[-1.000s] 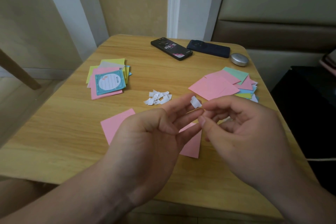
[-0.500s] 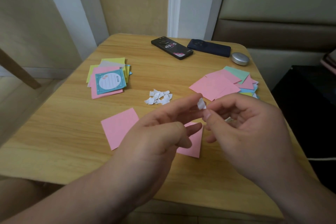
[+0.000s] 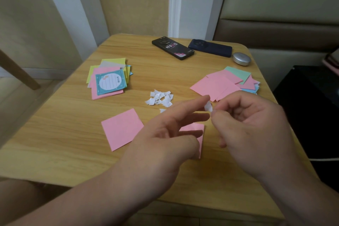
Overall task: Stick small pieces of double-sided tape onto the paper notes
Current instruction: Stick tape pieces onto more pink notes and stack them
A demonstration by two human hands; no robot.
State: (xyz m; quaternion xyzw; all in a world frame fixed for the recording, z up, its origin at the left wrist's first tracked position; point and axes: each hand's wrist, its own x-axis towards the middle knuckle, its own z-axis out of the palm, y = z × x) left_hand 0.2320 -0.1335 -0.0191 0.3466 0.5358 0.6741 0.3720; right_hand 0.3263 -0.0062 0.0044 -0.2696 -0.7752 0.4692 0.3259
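Note:
My right hand (image 3: 251, 130) pinches a small white piece of tape (image 3: 208, 106) between thumb and forefinger, held above the table. My left hand (image 3: 165, 143) has its fingers stretched out, and the index fingertip touches the top of that piece. Under my hands lie two pink notes: one pink note (image 3: 122, 128) in plain sight to the left, the other pink note (image 3: 199, 130) mostly hidden by my left fingers. A heap of white peeled scraps (image 3: 159, 98) sits just beyond them.
A stack of coloured notes with a teal card on top (image 3: 108, 80) lies at the left. A spread of pink, green and blue notes (image 3: 225, 82) lies at the right. Two phones (image 3: 172, 50) (image 3: 211, 47) and a silver case (image 3: 241, 58) sit at the wooden table's (image 3: 55, 134) far edge.
My left fingers have straightened and let go their pinch on the white piece; only the index tip touches it now. My right hand keeps pinching it, shifted slightly right.

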